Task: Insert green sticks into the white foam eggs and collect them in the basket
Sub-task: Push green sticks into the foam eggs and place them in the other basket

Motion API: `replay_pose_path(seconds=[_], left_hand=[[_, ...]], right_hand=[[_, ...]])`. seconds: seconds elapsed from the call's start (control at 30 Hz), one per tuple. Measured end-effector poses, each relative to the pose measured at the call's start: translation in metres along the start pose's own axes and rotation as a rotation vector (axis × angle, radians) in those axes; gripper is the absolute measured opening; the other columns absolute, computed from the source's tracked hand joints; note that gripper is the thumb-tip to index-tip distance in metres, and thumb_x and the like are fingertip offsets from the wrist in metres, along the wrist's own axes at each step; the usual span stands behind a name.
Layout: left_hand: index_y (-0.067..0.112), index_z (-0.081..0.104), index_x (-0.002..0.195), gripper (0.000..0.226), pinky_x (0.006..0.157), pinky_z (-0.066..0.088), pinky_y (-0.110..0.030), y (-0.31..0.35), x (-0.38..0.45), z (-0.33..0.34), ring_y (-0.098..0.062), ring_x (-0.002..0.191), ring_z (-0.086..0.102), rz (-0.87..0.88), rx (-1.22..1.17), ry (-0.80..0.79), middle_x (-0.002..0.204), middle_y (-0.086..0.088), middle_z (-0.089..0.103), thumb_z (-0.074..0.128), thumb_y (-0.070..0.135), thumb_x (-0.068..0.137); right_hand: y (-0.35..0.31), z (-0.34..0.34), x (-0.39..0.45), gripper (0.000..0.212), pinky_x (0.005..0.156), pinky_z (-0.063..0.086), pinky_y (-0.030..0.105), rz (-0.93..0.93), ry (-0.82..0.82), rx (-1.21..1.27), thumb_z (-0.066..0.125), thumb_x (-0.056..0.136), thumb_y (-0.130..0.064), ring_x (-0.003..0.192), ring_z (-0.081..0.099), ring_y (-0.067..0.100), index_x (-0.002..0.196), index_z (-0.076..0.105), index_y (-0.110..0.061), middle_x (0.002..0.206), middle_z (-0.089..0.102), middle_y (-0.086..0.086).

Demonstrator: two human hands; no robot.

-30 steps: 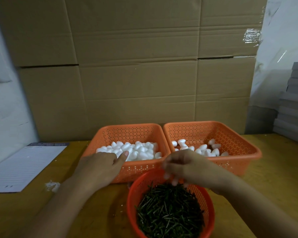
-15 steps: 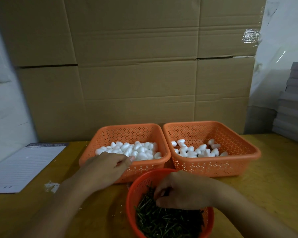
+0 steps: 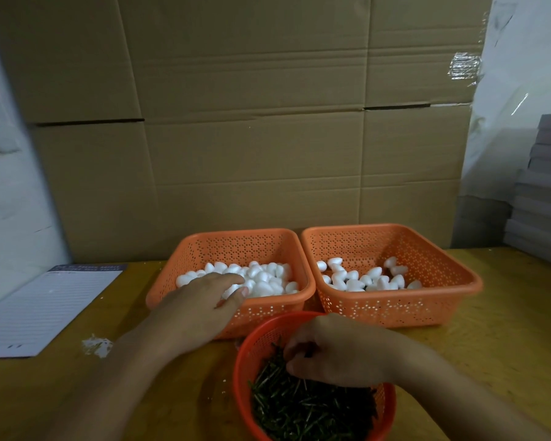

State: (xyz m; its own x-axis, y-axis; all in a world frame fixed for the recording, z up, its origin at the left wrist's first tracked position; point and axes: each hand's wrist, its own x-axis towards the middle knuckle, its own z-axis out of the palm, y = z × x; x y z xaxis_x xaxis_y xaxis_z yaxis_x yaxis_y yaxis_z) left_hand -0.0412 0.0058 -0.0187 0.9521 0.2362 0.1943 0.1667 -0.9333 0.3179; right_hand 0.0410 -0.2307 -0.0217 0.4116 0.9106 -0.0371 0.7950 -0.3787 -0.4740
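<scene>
Two orange rectangular baskets stand side by side on the table. The left basket [image 3: 268, 313] is heaped with white foam eggs [image 3: 264, 278]; the right basket [image 3: 395, 308] holds fewer eggs [image 3: 353, 281], and any sticks in them are hidden. In front of them a round red basket [image 3: 245, 345] is full of green sticks [image 3: 306, 409]. My left hand [image 3: 201, 303] reaches over the left basket's front rim, thumb and fingers closing round an egg. My right hand [image 3: 334, 351] is down in the round basket, fingers curled into the sticks and pinching some.
A lined paper pad [image 3: 45, 307] lies at the left of the wooden table [image 3: 506, 345], with white foam crumbs [image 3: 97, 345] beside it. Large cardboard boxes [image 3: 252, 138] wall off the back. Stacked grey boards [image 3: 547, 192] sit at the far right.
My right hand dropped from above the round basket's far rim into the sticks. My left hand slid forward over the left basket's rim onto the eggs.
</scene>
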Motion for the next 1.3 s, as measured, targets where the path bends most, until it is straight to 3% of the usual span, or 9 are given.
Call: replay_pose_path(seconds=[0.13,0.23,0.4,0.57,0.77,0.93,1.1,1.2,1.3], left_hand=[[0.051,0.048,0.138,0.064,0.099,0.045,-0.035,0.0020,-0.0011,0.0021,-0.009,0.130,0.047,0.015,0.152,-0.088,0.147,0.019,0.050,0.022,0.080,0.088],[0.050,0.056,0.125,0.072,0.082,0.045,-0.027,0.0005,0.0007,0.0026,-0.002,0.108,0.053,0.020,0.204,-0.105,0.125,0.023,0.059,0.020,0.090,0.077],[0.042,0.062,0.102,0.054,0.067,0.038,-0.021,-0.0042,0.0034,0.0056,0.005,0.092,0.050,0.055,0.229,-0.063,0.100,0.026,0.057,0.034,0.084,0.082],[0.040,0.061,0.098,0.040,0.059,0.027,-0.015,-0.0042,0.0025,0.0064,0.001,0.082,0.043,0.069,0.239,-0.026,0.085,0.026,0.045,0.045,0.075,0.086],[0.041,0.066,0.094,0.027,0.071,0.034,-0.021,-0.0038,0.0040,0.0067,-0.009,0.125,0.050,0.086,0.193,-0.044,0.114,0.020,0.059,0.056,0.066,0.087],[0.038,0.064,0.085,0.028,0.078,0.040,-0.025,-0.0015,0.0041,0.0060,-0.010,0.125,0.051,0.053,0.218,-0.047,0.128,0.014,0.061,0.056,0.064,0.088],[0.039,0.059,0.104,0.038,0.064,0.035,-0.020,0.0012,0.0011,0.0007,0.002,0.094,0.048,0.015,0.245,-0.036,0.095,0.027,0.050,0.055,0.071,0.084],[0.038,0.052,0.130,0.060,0.090,0.044,-0.029,-0.0003,0.0004,0.0007,-0.010,0.136,0.041,-0.028,0.346,-0.072,0.139,0.023,0.048,0.052,0.076,0.083],[0.032,0.044,0.145,0.075,0.113,0.032,-0.036,-0.0014,0.0013,0.0024,-0.014,0.154,0.008,-0.044,0.333,-0.091,0.167,0.011,0.012,0.050,0.076,0.085]], right_hand=[[-0.0006,0.0011,0.0004,0.020,0.063,0.039,0.004,-0.015,-0.001,0.007,0.059,0.095,-0.040,0.080,0.059,-0.010,0.108,0.070,-0.030,0.097,0.068,-0.017],[-0.0008,0.0009,0.0002,0.019,0.063,0.038,0.007,-0.012,-0.004,0.010,0.058,0.096,-0.041,0.080,0.059,-0.010,0.108,0.070,-0.030,0.094,0.067,-0.018],[-0.0015,0.0009,0.0003,0.021,0.065,0.038,0.009,-0.008,-0.008,-0.001,0.058,0.096,-0.041,0.081,0.058,-0.009,0.109,0.069,-0.030,0.095,0.066,-0.019],[-0.0018,0.0012,-0.0004,0.021,0.068,0.040,0.011,-0.004,-0.007,-0.010,0.057,0.096,-0.041,0.087,0.061,-0.004,0.109,0.069,-0.030,0.099,0.069,-0.015],[-0.0016,0.0010,-0.0010,0.021,0.069,0.042,0.010,0.003,-0.003,-0.006,0.057,0.096,-0.042,0.089,0.060,-0.004,0.109,0.069,-0.031,0.101,0.069,-0.016],[-0.0016,0.0014,-0.0003,0.022,0.070,0.042,0.011,0.000,-0.005,0.003,0.057,0.096,-0.042,0.089,0.061,-0.004,0.110,0.069,-0.030,0.102,0.068,-0.016],[-0.0012,0.0013,0.0000,0.022,0.071,0.042,0.012,-0.003,-0.005,0.001,0.057,0.096,-0.042,0.089,0.061,-0.005,0.111,0.069,-0.031,0.102,0.068,-0.018],[-0.0007,0.0017,0.0000,0.022,0.070,0.041,0.010,-0.002,-0.008,0.004,0.057,0.096,-0.042,0.088,0.060,-0.006,0.111,0.069,-0.031,0.101,0.067,-0.019],[-0.0002,0.0023,0.0003,0.022,0.069,0.040,0.009,-0.009,-0.005,-0.003,0.057,0.096,-0.042,0.089,0.061,-0.004,0.110,0.069,-0.030,0.101,0.068,-0.017]])
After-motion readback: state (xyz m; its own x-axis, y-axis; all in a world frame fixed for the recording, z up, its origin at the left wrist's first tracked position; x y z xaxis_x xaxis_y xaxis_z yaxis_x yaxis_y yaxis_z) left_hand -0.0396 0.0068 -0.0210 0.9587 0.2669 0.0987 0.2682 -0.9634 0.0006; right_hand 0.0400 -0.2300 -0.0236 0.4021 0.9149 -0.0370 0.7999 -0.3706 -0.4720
